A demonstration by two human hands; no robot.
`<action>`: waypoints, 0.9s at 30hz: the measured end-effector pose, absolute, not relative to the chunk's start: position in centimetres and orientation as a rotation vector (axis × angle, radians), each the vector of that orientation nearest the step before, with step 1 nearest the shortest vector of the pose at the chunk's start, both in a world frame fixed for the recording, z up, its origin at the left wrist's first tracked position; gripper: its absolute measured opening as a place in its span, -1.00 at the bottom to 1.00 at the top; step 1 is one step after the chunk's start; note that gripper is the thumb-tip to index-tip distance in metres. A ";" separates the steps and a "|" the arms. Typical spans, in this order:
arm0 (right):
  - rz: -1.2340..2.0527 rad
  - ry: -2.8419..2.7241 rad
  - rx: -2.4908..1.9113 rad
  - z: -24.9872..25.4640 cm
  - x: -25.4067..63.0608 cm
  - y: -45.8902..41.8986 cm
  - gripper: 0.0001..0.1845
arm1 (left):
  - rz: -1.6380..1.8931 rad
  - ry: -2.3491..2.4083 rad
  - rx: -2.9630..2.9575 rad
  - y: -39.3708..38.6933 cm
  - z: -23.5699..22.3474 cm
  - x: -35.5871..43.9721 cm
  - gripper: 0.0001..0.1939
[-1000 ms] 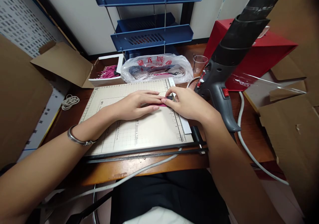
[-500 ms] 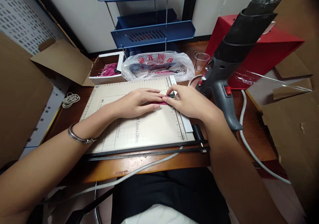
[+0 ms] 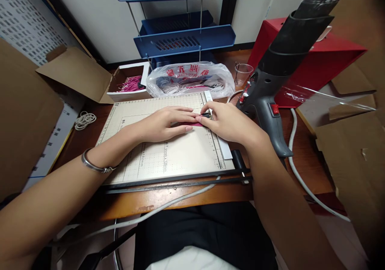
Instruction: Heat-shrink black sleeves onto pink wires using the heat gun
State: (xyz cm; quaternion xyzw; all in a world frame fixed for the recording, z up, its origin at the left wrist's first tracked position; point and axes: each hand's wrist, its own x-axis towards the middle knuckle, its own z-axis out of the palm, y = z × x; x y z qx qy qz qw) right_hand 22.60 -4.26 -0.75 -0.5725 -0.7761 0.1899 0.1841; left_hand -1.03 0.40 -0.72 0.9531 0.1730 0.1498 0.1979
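**Two hands on pink strands over a board marked B5 and B7**

The gridded board (image 3: 186,154) lies on the wooden counter (image 3: 132,204). Its print includes "B5", "IV" near the far left corner, and "B7" with "91mm x 128mm"; another line, partly covered by the left arm, ends in "182mm". Small scale figures along the edges are too fine to read. Beyond the board, the plastic bag (image 3: 155,83) bears large red characters, upside down, with smaller red lettering that cannot be made out.

The thin pink strands (image 3: 191,123), with black ends, lie on the board close to its right edge. The left hand (image 3: 162,123) reaches in from the left, palm down, its fingers extended, nearly straight and slightly spread across the strands, the thumb apart on the near side. The right hand (image 3: 224,121) comes from the right, wrist bent inward, index finger arched and thumb straighter, pinching the strands near their black ends. Its thumb tip meets the left fingertips. A metal bracelet (image 3: 94,166) circles the left forearm.
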 end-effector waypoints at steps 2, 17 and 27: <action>0.543 -2.182 -1.616 -0.8 22.6 -4.3 -0.64 | 0.414 0.492 2.673 0.4 -0.7 -1.1 -0.59; 0.525 -1.975 -1.428 -1.3 22.8 -3.6 -0.76 | 0.425 0.481 2.682 0.4 -0.8 -1.1 -0.61; 0.542 -1.795 -1.405 -0.9 23.3 -3.2 -0.82 | 0.438 0.523 2.715 0.3 -1.3 -1.2 -0.60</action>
